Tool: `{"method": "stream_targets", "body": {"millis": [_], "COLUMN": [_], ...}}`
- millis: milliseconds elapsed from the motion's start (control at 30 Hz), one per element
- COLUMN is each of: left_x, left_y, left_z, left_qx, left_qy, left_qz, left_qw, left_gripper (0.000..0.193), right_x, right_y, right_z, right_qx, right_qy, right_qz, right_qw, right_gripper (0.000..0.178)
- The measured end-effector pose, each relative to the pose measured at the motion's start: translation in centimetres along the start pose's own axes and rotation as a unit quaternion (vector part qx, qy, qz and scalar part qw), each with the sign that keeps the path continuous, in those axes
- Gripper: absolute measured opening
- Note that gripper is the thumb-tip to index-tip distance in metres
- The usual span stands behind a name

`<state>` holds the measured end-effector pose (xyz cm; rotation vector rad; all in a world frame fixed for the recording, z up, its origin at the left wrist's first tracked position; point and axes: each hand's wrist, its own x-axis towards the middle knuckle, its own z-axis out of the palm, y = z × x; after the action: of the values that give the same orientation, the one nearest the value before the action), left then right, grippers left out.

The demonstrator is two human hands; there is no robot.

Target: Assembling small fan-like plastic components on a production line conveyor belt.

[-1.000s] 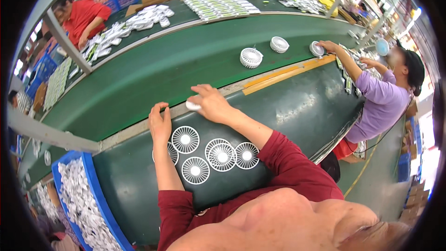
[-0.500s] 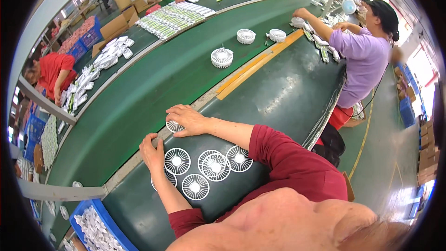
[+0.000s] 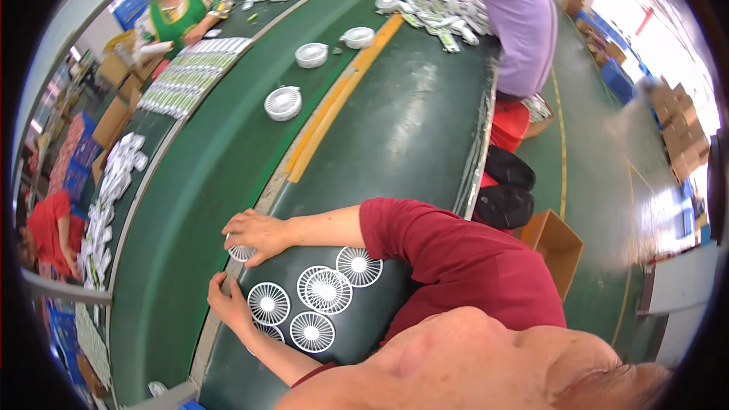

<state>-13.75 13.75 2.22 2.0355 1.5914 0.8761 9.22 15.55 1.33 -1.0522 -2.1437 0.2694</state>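
Note:
My right hand [image 3: 260, 237] lies over a white round fan grille [image 3: 242, 253] at the edge of the dark green worktop, its fingers curved round the rim and covering much of it. Just nearer to me, my left hand [image 3: 229, 306] is empty, with thumb and fingers apart by the worktop's edge. Several more flat white spoked grilles lie beside my forearms: one single grille [image 3: 269, 304], a nearer one [image 3: 312, 332], an overlapping pair [image 3: 329, 291] and one by my right sleeve [image 3: 359, 266]. Another grille [image 3: 267, 332] is partly hidden by my left forearm.
Round white stacked pieces [image 3: 283, 104] stand on the green belt [image 3: 190, 205] beyond the worktop. A wooden strip [image 3: 334, 118] runs along the edge. A co-worker in purple [image 3: 520, 23] sits far right beside piled white parts [image 3: 448, 19]. A cardboard box [image 3: 553, 247] stands at right.
The whole view has turned, so belt, stacks and co-workers appear farther left. My right hand stays on the grille; my left hand remains close by, empty. The blue bin has mostly left view.

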Motion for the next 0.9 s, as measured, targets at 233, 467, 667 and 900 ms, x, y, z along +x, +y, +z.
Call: {"method": "stream_targets", "body": {"millis": [233, 467, 667, 900], "left_x": [-0.3, -0.6, -0.6, -0.4], "left_y": [1.3, 2.2, 1.7, 1.3], "left_z": [-0.3, -0.4, -0.6, -0.3], "left_qx": [0.019, 0.042, 0.052, 0.059], "left_qy": [-0.002, -0.005, -0.011, -0.006], "left_qz": [-0.004, -0.016, -0.008, 0.017], "left_qw": [1.0, 0.999, 0.999, 0.998], "left_gripper": [0.028, 0.029, 0.03, 0.031], "right_x": [0.0, -0.1, 0.1, 0.2], "right_y": [0.1, 0.6, 0.6, 0.8], "right_z": [0.3, 1.1, 1.5, 1.6], "right_qx": [0.014, 0.013, 0.01, 0.003], "right_qy": [0.003, 0.034, 0.044, 0.047], "right_qz": [0.006, -0.004, -0.015, -0.017], "right_qw": [1.0, 0.999, 0.999, 0.999], "right_gripper": [0.056, 0.055, 0.055, 0.054]}}
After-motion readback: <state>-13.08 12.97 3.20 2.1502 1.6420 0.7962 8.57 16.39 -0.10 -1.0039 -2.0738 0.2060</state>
